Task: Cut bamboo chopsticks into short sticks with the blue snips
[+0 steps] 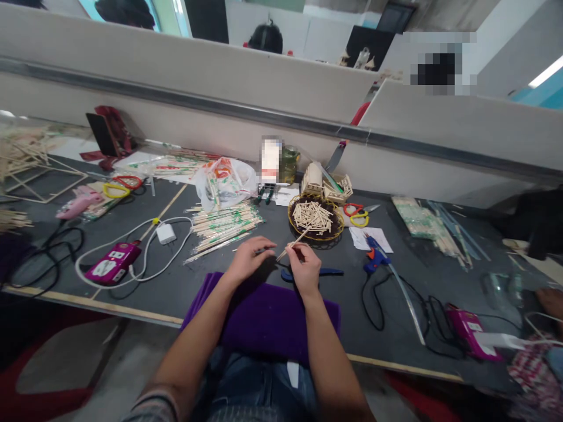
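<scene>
Thin wooden sticks (301, 237) are pinched between the thumb and fingers of my right hand (304, 266). My left hand (254, 257) is just left of them, its thumb and fingers apart with nothing visible between them. Beneath the hands, a dark blue tool (329, 272) lies on the table, partly hidden by my right hand. Folded purple cloth (268, 322) covers the table edge under my forearms. Beyond my right hand is a yellow-rimmed basket (291, 227) of short cut stick pieces (312, 217). Wrapped chopsticks (224, 225) lie in a pile beyond my left hand.
To the right are a blue glue gun (375, 259) with its cord, scissors (360, 215) and a magenta power strip (472, 334). A white plastic bag (226, 181), small wooden models (313, 178) and a low partition (197, 99) stand behind. Leftward, a cable loops around another magenta power strip (115, 262).
</scene>
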Demonstrator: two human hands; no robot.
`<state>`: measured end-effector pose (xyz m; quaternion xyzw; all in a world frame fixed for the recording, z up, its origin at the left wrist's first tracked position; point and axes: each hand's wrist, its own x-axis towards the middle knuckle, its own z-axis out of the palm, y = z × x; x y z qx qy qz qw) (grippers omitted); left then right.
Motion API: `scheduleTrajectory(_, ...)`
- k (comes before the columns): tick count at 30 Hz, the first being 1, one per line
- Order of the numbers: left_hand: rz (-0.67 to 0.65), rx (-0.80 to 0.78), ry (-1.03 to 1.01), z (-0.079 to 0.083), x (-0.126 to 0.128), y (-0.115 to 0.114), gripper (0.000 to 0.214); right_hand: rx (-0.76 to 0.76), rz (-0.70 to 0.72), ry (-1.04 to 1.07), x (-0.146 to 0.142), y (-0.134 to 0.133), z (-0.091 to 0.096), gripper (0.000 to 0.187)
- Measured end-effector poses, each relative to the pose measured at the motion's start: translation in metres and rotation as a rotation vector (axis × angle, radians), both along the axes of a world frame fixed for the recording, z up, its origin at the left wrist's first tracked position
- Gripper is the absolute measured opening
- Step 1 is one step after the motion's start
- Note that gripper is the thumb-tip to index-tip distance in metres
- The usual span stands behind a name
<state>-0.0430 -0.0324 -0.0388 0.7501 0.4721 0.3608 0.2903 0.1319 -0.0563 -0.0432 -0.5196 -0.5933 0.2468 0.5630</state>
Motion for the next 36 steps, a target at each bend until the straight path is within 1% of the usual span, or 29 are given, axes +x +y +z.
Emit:
scheduleTrajectory(1, -0.067, -0.022, -0.077, 0.001, 0.007, -0.002, 0.023, 0.011, 0.008, -0.004, 0.0, 0.0, 0.0, 0.018)
scheduleTrajectory(3, -0.113, -0.058, -0.166, 0.001, 0.018, -0.004, 0.022, 0.02, 0.019, -0.002, 0.001, 0.0, 0.0, 0.018)
scheduleTrajectory(7, -0.075, -0.121, -0.207, -0.001, 0.025, -0.001, 0.02, 0.012, 0.023, 0.031, 0.001, 0.0, -0.003, 0.018)
scheduleTrajectory(10, -0.089, -0.163, -0.169, -0.001, 0.025, 0.004, 0.019, -0.002, 0.032, 0.053, 0.001, 0.001, -0.005, 0.018)
scheduleTrajectory(13, -0.101, -0.164, -0.138, -0.002, 0.025, 0.008, 0.017, -0.002, 0.031, 0.05, 0.001, 0.001, -0.004, 0.018)
scheduleTrajectory(18, -0.085, -0.173, -0.176, -0.018, 0.027, 0.009, 0.017, 0.032, 0.028, -0.013, 0.001, 0.0, 0.0, 0.018)
scheduleTrajectory(22, -0.085, -0.226, -0.274, -0.029, 0.028, 0.008, 0.022, 0.037, 0.06, -0.091, 0.0, 0.001, 0.003, 0.018)
scheduleTrajectory(26, -0.094, -0.258, -0.429, -0.03, 0.031, 0.007, 0.029, 0.057, 0.079, -0.132, -0.001, 0.001, 0.006, 0.017)
scheduleTrajectory(31, -0.09, -0.316, -0.465, -0.029, 0.034, 0.009, 0.038, 0.028, 0.069, -0.103, 0.001, 0.001, 0.006, 0.018)
scheduleTrajectory(36, -0.127, -0.333, -0.499, -0.033, 0.035, 0.01, 0.044, 0.013, 0.062, -0.069, 0.0, 0.001, 0.005, 0.018)
